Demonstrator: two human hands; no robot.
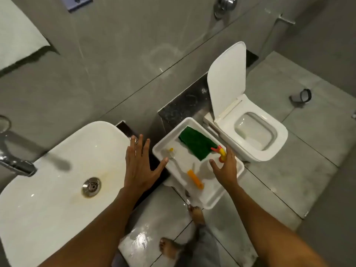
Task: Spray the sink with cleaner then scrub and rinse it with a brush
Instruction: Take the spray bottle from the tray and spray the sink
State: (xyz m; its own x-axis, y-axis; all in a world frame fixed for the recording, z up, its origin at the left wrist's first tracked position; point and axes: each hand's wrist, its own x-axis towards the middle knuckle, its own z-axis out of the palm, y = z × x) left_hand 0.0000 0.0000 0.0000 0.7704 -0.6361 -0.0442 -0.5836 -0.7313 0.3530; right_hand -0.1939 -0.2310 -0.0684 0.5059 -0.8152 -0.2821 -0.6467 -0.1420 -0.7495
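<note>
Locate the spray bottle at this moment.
The spray bottle stands in the white tray's right part, beside the green cloth, with the right hand closing around it.

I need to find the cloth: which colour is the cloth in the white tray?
Green. The cloth lies in the tray, seen in the head view.

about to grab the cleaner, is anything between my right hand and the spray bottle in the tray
Nothing visible blocks it. The right hand is open right at the spray bottle in the white tray; the green cloth lies behind the bottle, and the orange-handled brush lies to the hand's left.
</note>
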